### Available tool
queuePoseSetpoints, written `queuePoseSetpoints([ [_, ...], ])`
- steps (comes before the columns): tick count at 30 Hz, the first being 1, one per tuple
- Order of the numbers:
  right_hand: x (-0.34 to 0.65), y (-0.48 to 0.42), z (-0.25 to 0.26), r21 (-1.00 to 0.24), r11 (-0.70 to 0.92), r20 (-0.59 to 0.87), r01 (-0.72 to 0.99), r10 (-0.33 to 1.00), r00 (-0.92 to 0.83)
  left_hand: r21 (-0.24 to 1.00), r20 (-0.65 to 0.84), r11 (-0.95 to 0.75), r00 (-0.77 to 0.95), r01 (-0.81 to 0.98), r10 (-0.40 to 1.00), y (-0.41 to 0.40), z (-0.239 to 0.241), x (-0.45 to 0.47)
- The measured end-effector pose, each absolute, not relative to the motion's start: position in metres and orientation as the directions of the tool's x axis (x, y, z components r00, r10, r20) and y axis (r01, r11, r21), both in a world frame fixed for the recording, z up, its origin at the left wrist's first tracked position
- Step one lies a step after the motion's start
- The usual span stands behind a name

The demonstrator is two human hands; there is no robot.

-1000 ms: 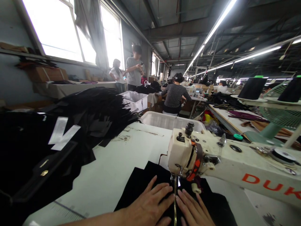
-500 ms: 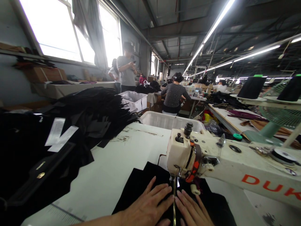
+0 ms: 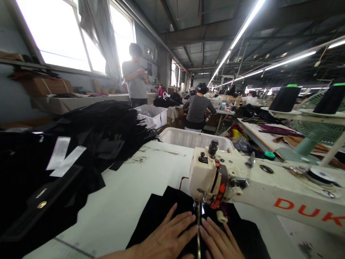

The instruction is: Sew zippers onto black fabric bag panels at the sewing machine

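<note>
A piece of black fabric (image 3: 159, 212) lies flat on the white sewing table (image 3: 126, 194) under the head of a cream sewing machine (image 3: 212, 176). My left hand (image 3: 168, 237) lies flat on the fabric left of the needle bar (image 3: 198, 223), fingers stretched out. My right hand (image 3: 219, 241) lies flat on the fabric just right of the needle bar, fingers straight. Both hands press the cloth and grip nothing.
A big heap of black fabric pieces (image 3: 88, 133) with white labels covers the table's left side. A white plastic bin (image 3: 194, 138) stands behind the machine. Thread cones (image 3: 284, 99) and a green fan (image 3: 318, 126) are at right. One person (image 3: 134, 77) stands by the window; another person (image 3: 198, 108) sits ahead.
Both hands have stayed on the fabric by the needle. The view has shifted slightly. The standing person near the window has walked to the left.
</note>
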State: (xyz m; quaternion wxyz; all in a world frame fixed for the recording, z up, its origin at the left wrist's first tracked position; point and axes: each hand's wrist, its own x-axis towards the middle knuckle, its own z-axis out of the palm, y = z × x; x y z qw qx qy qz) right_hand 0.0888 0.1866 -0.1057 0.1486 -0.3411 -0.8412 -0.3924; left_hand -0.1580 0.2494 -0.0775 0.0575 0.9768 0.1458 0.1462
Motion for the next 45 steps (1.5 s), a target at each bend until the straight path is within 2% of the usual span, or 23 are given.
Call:
queuePoseSetpoints([
  [3,0.089,0.186,-0.107,0.565,0.455,0.51,0.689,0.464,-0.724,0.147,0.295,-0.956,0.911,0.253,0.286,0.249,-0.075,-0.157],
  [10,0.086,0.187,-0.102,0.628,0.414,0.486,0.66,0.454,-0.747,0.083,0.238,-0.952,0.922,0.293,0.305,0.244,-0.057,-0.156],
  [14,0.084,0.188,-0.099,0.628,0.403,0.497,0.665,0.45,-0.742,0.068,0.144,-0.947,0.936,0.313,0.32,0.242,-0.046,-0.154],
  [21,0.084,0.193,-0.094,0.565,0.411,0.501,0.715,0.518,-0.693,0.18,0.179,-0.904,0.891,0.388,0.418,0.242,-0.038,-0.146],
  [32,0.085,0.192,-0.094,0.602,0.386,0.449,0.699,0.561,-0.696,0.341,0.058,-0.83,0.871,0.442,0.488,0.238,-0.008,-0.143],
  [35,0.084,0.193,-0.092,0.587,0.394,0.458,0.707,0.559,-0.692,0.349,0.009,-0.819,0.872,0.456,0.489,0.239,-0.007,-0.143],
  [41,0.076,0.195,-0.081,0.518,0.398,0.561,0.757,0.51,-0.652,0.331,0.049,-0.827,0.867,0.455,0.496,0.242,-0.017,-0.145],
  [45,0.073,0.192,-0.082,0.444,0.421,0.566,0.791,0.553,-0.611,0.337,0.045,-0.823,0.865,0.458,0.5,0.248,-0.022,-0.144],
])
